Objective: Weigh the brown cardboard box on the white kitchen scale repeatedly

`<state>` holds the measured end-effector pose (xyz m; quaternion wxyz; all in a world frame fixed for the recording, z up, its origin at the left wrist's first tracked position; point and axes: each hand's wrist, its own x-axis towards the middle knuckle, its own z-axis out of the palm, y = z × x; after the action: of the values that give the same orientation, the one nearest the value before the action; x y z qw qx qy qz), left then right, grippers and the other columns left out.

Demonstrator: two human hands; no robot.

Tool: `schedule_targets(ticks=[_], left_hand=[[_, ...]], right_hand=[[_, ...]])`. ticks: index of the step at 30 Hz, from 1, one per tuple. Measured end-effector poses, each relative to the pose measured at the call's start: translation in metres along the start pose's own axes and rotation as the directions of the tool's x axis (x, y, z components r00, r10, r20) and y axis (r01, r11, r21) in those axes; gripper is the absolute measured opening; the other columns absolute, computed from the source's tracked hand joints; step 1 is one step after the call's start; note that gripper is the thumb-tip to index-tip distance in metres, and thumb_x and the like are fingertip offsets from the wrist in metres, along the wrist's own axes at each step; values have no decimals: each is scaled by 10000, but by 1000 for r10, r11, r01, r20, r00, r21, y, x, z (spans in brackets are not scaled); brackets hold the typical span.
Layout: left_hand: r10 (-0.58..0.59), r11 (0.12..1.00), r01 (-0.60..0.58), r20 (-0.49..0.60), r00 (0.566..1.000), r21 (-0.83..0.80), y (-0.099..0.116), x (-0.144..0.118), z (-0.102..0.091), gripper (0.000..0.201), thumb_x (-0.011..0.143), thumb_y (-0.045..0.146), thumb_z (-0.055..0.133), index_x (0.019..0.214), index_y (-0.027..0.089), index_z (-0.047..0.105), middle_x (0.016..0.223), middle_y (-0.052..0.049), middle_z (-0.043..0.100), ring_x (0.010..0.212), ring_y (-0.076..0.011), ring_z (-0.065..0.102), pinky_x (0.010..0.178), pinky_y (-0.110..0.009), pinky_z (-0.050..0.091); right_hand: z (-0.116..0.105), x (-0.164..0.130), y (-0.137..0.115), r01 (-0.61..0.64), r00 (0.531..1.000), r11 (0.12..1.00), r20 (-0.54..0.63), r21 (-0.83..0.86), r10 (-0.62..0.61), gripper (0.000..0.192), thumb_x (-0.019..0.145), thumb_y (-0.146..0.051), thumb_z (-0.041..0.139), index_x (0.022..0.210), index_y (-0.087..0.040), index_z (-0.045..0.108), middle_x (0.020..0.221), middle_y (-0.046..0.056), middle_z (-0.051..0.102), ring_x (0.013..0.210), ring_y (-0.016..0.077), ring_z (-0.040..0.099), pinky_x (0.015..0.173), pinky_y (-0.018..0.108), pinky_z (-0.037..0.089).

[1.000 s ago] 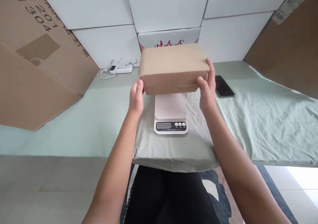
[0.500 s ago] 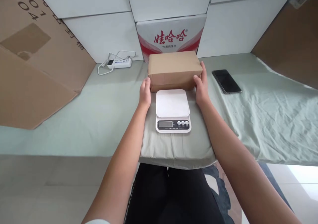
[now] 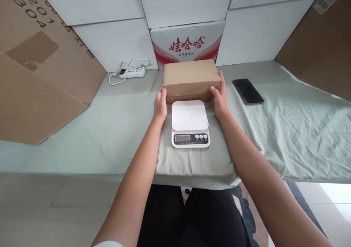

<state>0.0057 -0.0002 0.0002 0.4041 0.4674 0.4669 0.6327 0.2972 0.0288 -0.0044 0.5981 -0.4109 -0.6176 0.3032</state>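
A plain brown cardboard box [image 3: 191, 79] rests on the green cloth just behind a white kitchen scale [image 3: 189, 122]. My left hand [image 3: 160, 103] presses against the box's left end. My right hand [image 3: 219, 98] holds its right end, fingers along the side. The scale's white platform is bare and its display faces me. Both forearms reach in on either side of the scale.
A black phone [image 3: 248, 91] lies on the green cloth [image 3: 287, 130] to the right. A white power strip [image 3: 132, 72] with cable sits at the back left. A red-and-white printed carton [image 3: 189, 42] stands behind the box. Large brown cardboard sheets [image 3: 41, 68] lean at both sides.
The box was held up above the scale a second ago. It has come down onto the cloth behind the scale, with both hands still on its ends.
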Motion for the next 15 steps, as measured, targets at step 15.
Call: schedule_targets(ticks=[15], left_hand=[[-14,1000,14,-17,1000,-12,5,-4,4,856,899,999,671,1303,252,773,1425,-129,836,1455,-365,752,1267,-492,591]], right_hand=[[3,1,7,-37,999,998,-20,44,37,1109,843,-915,682,1788,-431,363,1955,-20,388,1859,371,305,1571,649,158]])
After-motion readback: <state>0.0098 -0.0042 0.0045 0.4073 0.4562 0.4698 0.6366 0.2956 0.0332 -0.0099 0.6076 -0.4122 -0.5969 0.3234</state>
